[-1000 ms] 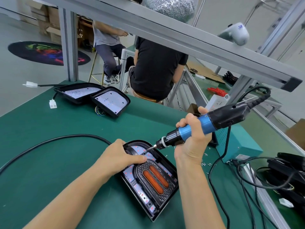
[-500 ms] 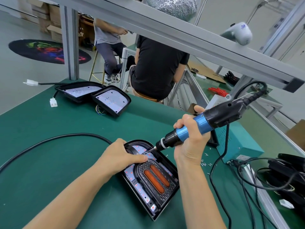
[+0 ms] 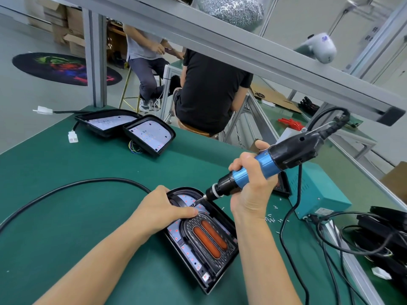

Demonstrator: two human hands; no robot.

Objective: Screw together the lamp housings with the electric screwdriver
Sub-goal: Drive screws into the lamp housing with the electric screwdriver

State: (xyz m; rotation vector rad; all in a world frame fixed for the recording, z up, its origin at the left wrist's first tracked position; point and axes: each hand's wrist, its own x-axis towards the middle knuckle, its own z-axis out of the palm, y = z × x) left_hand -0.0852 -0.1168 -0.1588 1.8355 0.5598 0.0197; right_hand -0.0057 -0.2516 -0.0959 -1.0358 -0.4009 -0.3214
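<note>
Two hands share this job. My left hand (image 3: 164, 211) lies over the near lamp housing (image 3: 201, 238) on the green worktop (image 3: 66, 227), fingers fairly straight, pressing it down by its curved top end. My right hand (image 3: 251, 188) is wrapped tightly round the blue barrel of the electric screwdriver (image 3: 264, 167), whose tip sits at a screw point near the housing's top edge. I judge the housing a light, stiff plastic shell that could skate on the mat, so I hold it by its black rim, off the orange lenses (image 3: 209, 238). The screwdriver looks top-heavy, with its cable (image 3: 288, 216) dragging. Loose screws (image 3: 273, 219) lie just beside my wrist.
</note>
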